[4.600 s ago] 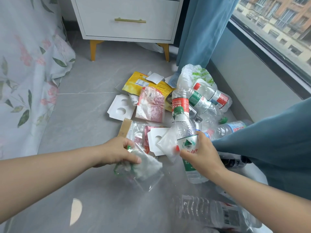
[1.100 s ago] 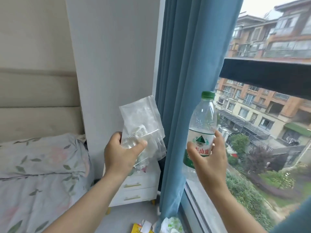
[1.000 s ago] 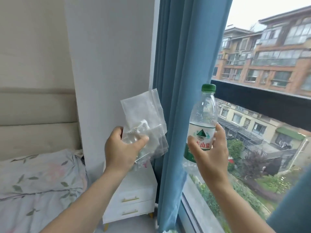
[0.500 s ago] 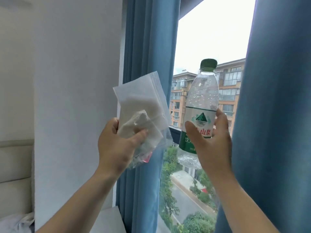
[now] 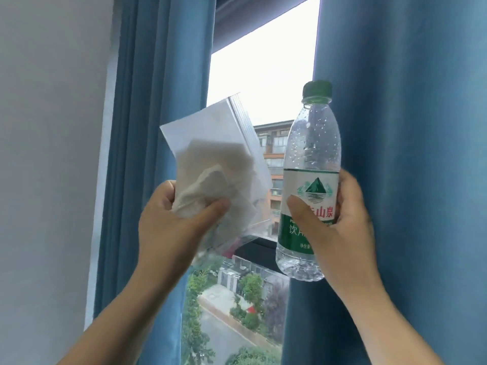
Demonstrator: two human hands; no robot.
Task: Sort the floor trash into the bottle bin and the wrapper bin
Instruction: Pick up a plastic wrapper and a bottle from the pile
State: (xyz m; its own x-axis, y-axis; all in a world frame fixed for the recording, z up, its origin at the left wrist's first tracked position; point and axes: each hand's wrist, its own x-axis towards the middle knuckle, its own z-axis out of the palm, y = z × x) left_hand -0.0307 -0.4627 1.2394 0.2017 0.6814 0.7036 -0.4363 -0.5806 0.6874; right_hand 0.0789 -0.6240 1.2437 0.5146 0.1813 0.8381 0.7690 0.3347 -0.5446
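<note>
While both pieces of trash are up in the air in front of the window, nothing but a hand supports either; clear water bottle is upright, green cap on top, droplets on its upper wall, white-and-green label with a mountain logo and red characters round the middle; right hand grasps it at the label, thumb across the front, fingers curled round the far side; bottle sits right of centre, its right edge overlapping the inner edge of the right curtain; clear plastic wrapper, a flat see-through bag with a ribbed strip along one edge, is tilted with its top leaning left; crumpled white paper shows with it, cannot tell if inside or in front; left hand grips the wrapper's lower part, thumb pressed across the front, fingers wrapped behind; wrapper and bottle are near but apart, a strip of window between them; both forearms rise from the lower edge of the view; behind them, blue curtains hang either side, left curtain against a plain white wall; through the glass: bright sky, brick-coloured apartment blocks, a dark roof edge, trees and a road below
</note>
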